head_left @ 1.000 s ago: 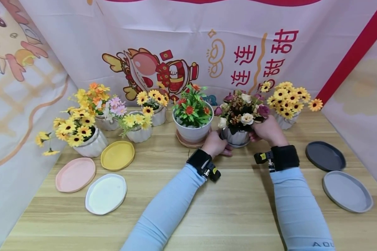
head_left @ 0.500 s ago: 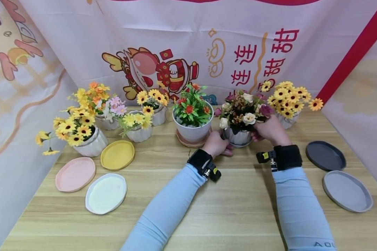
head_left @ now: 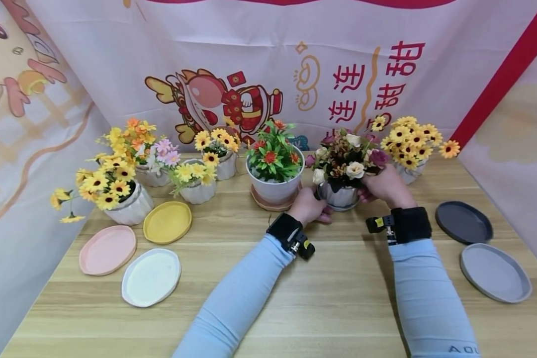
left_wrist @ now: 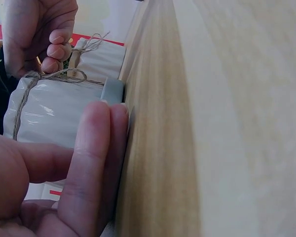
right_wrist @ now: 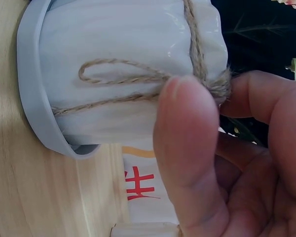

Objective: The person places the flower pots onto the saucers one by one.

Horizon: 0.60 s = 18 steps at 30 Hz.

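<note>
A ribbed white pot (head_left: 340, 195) of purple and cream roses stands on a light grey saucer (right_wrist: 32, 84) at the back, right of centre. At the pot's upper right side, my right hand (head_left: 385, 186) pinches the rim by the twine bow, thumb (right_wrist: 185, 123) outside. My left hand (head_left: 309, 205) holds the saucer at its front left, low on the table. In the left wrist view two of its fingers (left_wrist: 89, 148) lie straight along the saucer's edge, while another digit bends in behind them. The saucer's far side is hidden by the pot.
Just left stands a red-flowered plant (head_left: 275, 186) on a pinkish saucer (head_left: 261, 201). Several yellow-flowered pots stand farther left; another yellow-flowered pot (head_left: 407, 171) is behind my right hand. Pink (head_left: 107, 249), yellow (head_left: 167, 221) and white saucers (head_left: 151, 277) lie left, dark (head_left: 464, 222) and grey ones (head_left: 495, 272) right.
Early on, my right hand and the rose pot shifted slightly to the right; over the last half second they hold nearly still. My left hand stays at the saucer.
</note>
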Tool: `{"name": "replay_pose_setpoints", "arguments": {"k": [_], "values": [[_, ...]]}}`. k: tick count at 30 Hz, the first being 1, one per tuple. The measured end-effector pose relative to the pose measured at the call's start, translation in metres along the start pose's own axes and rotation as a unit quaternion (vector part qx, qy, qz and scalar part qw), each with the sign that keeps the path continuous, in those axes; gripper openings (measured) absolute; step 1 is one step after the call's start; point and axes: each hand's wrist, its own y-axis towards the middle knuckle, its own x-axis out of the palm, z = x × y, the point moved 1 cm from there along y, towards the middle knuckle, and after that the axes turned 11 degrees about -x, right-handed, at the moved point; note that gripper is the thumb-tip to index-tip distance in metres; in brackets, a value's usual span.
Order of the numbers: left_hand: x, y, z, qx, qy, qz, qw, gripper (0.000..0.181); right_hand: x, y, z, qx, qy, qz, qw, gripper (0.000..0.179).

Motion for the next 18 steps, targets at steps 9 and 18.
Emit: {"name": "replay_pose_setpoints", "arguments": {"k": [9,18], "values": [[0.0,0.0,-0.001,0.0,0.013,-0.003,0.9999,0.052,-0.002,-0.002,0.002,0.0,-0.002,-0.012,0.9999,0.045],[-0.002,0.006,-0.002,-0.008,0.015,-0.002,0.9998,0.059,-0.014,-0.007,-0.001,-0.001,-0.016,-0.022,0.9996,0.053]]}}
